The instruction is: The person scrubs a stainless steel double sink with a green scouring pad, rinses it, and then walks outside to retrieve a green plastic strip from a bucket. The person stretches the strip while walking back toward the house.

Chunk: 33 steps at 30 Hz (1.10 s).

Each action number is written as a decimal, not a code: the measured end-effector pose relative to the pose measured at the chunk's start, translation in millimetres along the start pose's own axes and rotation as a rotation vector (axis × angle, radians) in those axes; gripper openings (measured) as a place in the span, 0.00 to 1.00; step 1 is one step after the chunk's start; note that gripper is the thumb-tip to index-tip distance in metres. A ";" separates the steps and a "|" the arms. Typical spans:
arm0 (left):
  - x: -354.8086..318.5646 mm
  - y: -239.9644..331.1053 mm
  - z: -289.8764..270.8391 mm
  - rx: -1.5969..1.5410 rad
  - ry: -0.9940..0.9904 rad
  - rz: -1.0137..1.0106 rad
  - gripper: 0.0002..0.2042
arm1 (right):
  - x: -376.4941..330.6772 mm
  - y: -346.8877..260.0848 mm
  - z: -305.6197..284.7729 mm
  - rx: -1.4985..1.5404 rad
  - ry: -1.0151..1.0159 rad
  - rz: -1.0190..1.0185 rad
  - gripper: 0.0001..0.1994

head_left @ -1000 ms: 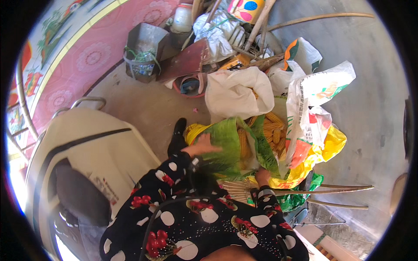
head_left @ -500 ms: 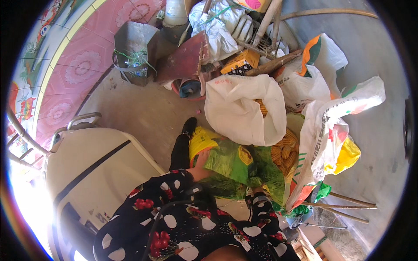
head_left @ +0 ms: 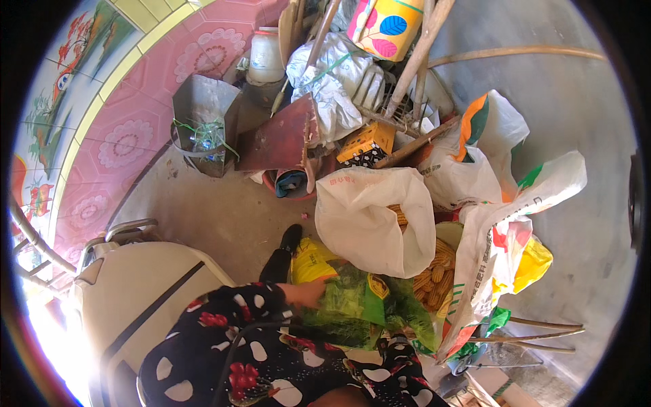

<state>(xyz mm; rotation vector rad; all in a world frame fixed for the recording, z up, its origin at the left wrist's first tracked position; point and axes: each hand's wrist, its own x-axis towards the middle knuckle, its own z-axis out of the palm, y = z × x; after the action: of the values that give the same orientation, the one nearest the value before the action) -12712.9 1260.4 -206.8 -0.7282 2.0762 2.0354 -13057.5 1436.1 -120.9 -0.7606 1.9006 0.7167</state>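
A green, partly see-through plastic bag point(head_left: 342, 298) with a yellow end lies across my lap, in front of my body. My left hand point(head_left: 308, 292) grips its left part, with the fingertips partly hidden by the plastic. At the bag's lower right, my right hand point(head_left: 395, 334) is mostly hidden by the bag and the sleeve, so its fingers cannot be made out. Just right of the bag, dried corn cobs point(head_left: 434, 281) lie in an opened sack. A white woven sack point(head_left: 346, 230) stands beyond the bag, its mouth rolled wide, with cobs showing inside.
More woven sacks point(head_left: 475, 251) stand at the right. Behind are a red-brown board point(head_left: 278, 139), an orange box point(head_left: 369, 141), wooden poles point(head_left: 420, 54) and a metal bin point(head_left: 203, 115). A cream-coloured padded seat point(head_left: 146, 285) with metal tubing is at my left.
The view has tilted up, so the sacks and bag sit lower in the picture. My left hand stays at the bag, whose plastic looks more bunched beside it.
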 end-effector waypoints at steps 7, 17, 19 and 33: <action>-83.2 -110.1 -98.4 -0.703 0.255 -0.275 0.17 | -40.7 22.2 11.1 0.079 0.048 0.053 0.24; -250.6 -219.3 -63.0 -0.089 0.632 -0.770 0.15 | -69.7 48.9 42.1 -0.050 0.636 -0.026 0.26; -269.9 -222.3 -53.5 0.200 0.596 -0.688 0.13 | -80.6 51.4 40.7 -0.112 0.679 -0.125 0.25; -27.1 -148.2 -412.6 0.012 1.214 -0.194 0.15 | -161.0 -2.2 26.7 -0.076 0.321 0.168 0.20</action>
<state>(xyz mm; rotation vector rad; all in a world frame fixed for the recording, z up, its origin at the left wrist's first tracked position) -12530.8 871.5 -299.0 -2.4788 2.2526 1.5529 -12981.6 1487.9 14.0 -0.8086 2.2588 0.8125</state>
